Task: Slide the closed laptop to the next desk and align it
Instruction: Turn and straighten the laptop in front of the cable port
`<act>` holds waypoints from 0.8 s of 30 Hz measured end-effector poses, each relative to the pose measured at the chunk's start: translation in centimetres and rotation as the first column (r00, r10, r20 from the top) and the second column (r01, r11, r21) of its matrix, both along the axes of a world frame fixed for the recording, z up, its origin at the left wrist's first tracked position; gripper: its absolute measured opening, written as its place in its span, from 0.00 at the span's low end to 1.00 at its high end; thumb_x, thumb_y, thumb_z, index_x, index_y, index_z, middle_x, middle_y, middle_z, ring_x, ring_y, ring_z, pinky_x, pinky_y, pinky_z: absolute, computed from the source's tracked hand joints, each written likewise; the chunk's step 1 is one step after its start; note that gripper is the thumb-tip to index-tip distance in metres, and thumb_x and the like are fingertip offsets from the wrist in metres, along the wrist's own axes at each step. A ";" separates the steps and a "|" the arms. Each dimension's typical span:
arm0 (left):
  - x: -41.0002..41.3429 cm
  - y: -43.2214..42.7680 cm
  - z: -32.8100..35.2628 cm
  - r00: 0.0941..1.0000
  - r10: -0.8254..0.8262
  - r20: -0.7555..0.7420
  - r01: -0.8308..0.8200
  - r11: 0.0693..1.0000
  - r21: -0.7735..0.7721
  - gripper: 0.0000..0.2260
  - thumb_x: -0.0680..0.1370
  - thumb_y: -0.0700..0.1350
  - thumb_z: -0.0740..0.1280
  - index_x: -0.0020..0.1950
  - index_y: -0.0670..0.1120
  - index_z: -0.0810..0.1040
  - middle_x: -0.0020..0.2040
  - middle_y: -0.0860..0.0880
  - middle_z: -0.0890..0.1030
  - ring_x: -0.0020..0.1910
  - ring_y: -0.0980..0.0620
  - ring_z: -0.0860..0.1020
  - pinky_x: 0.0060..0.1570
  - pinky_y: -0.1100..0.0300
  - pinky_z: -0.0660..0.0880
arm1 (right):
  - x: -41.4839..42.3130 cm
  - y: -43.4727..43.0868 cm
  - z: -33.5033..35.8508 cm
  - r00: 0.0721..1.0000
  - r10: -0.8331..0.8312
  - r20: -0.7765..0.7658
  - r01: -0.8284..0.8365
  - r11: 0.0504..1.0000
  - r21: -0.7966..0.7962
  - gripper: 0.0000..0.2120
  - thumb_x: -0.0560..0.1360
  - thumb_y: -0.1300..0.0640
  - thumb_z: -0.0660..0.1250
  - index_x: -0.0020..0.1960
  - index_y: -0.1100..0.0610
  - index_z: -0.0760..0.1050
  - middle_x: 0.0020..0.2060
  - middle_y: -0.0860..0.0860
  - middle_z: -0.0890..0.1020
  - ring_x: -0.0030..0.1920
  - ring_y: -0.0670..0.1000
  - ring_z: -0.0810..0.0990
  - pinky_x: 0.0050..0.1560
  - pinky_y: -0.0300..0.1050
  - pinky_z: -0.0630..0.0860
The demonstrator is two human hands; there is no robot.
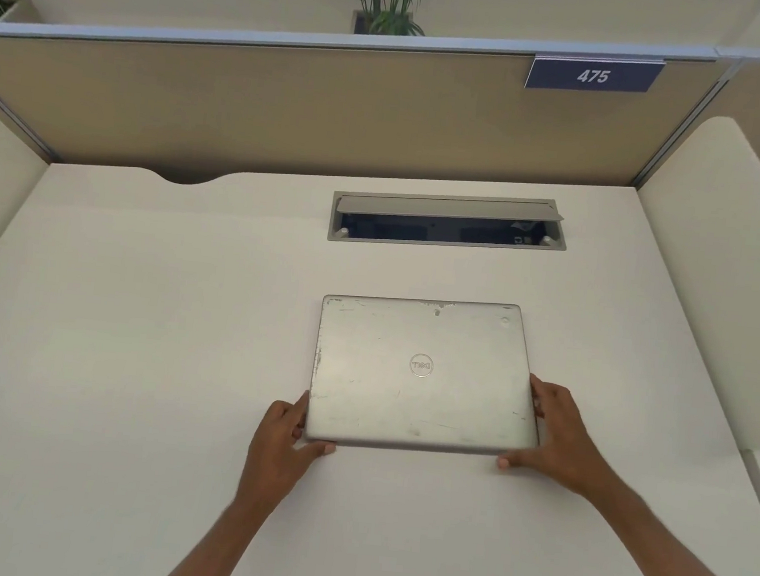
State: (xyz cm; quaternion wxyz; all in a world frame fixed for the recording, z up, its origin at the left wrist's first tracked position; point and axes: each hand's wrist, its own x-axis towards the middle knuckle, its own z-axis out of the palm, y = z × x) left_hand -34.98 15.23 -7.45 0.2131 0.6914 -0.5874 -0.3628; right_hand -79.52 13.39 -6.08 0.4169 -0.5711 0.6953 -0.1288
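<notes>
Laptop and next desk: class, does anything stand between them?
Yes. The laptop, gripped by the left hand and right hand, has cream side dividers rising on both sides; only bare desk lies before them.

A white desk [130,356] with an open cable hatch [448,222]; tan partition [293,107] bearing a "475" sign [593,76]; potted plant [387,0] behind.

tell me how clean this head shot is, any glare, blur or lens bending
Head view: soft, even light, faint shadows under the left hand and right hand; mild sheen, no harsh glare, on the laptop lid; wide-angle bending curves the partition top and splays the desk edges; slight overall softness, yet the 475 sign reads clearly.
</notes>
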 end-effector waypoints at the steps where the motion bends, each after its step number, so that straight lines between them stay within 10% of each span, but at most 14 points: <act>1: -0.1 0.1 -0.1 1.000 0.006 -0.002 -0.006 1.000 -0.017 0.43 0.68 0.46 0.86 0.81 0.57 0.74 0.49 0.54 0.74 0.53 0.61 0.76 0.50 0.75 0.72 | 0.1 0.3 -0.2 0.998 0.022 -0.051 -0.023 1.000 -0.022 0.78 0.47 0.35 0.89 0.88 0.51 0.55 0.74 0.46 0.65 0.73 0.50 0.69 0.78 0.51 0.70; 12: -0.2 0.2 -0.3 0.997 0.034 -0.066 -0.039 0.997 -0.072 0.42 0.65 0.43 0.88 0.78 0.51 0.79 0.45 0.51 0.76 0.47 0.61 0.77 0.48 0.77 0.72 | -0.1 0.6 -0.6 1.000 -0.002 0.018 0.004 0.991 -0.136 0.77 0.44 0.25 0.85 0.86 0.46 0.58 0.68 0.25 0.61 0.69 0.29 0.66 0.70 0.41 0.70; 24: -0.6 0.2 0.1 0.995 0.068 -0.074 -0.071 0.997 -0.044 0.42 0.66 0.42 0.87 0.78 0.51 0.79 0.45 0.50 0.76 0.47 0.63 0.76 0.48 0.77 0.71 | 0.0 0.6 -0.3 1.000 -0.009 0.021 0.011 0.992 -0.127 0.77 0.43 0.26 0.87 0.86 0.45 0.59 0.68 0.27 0.63 0.68 0.31 0.69 0.68 0.41 0.72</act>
